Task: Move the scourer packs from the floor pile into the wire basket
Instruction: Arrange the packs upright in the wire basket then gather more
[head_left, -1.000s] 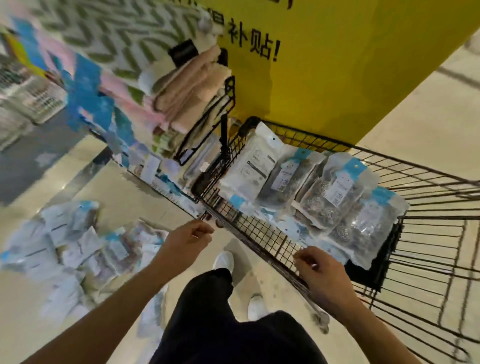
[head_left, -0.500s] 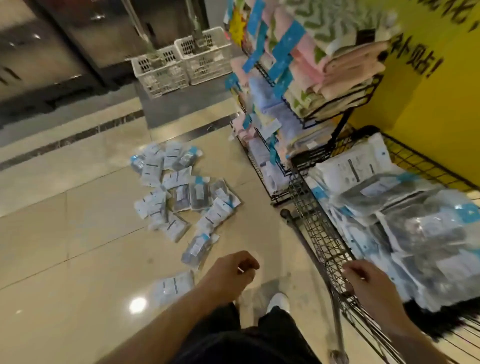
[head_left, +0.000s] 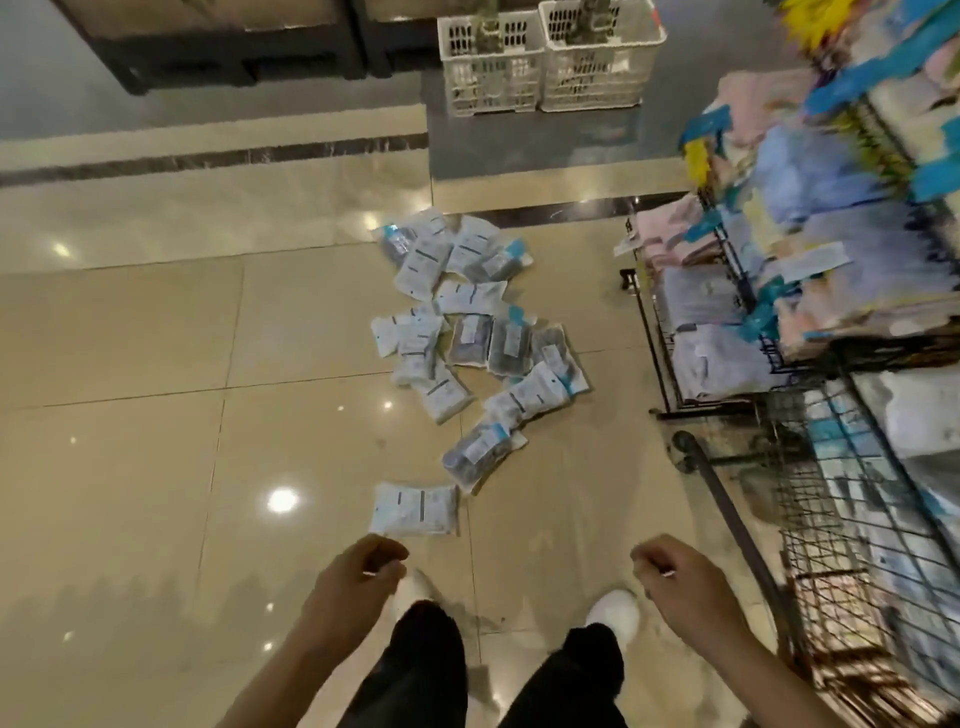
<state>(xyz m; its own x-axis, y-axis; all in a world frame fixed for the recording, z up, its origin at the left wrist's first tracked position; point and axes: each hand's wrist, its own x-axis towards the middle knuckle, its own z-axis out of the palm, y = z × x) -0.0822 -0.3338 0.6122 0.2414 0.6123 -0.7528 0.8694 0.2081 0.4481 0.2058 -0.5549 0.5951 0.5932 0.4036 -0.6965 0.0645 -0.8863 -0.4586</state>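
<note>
On the floor ahead: scourer packs piled, wire basket at my right.
Between loads; left hand and right hand loosely curled, empty. Next: stoop, pinch nearest pack.

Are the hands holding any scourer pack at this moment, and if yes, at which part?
No, nothing is held. The left hand and the right hand hang loosely curled above the floor, apart from the nearest pack.

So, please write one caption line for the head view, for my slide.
Both empty hands, left hand and right hand, hang above clear plastic scourer packs piled on beige tiles beside the black wire basket.
</note>
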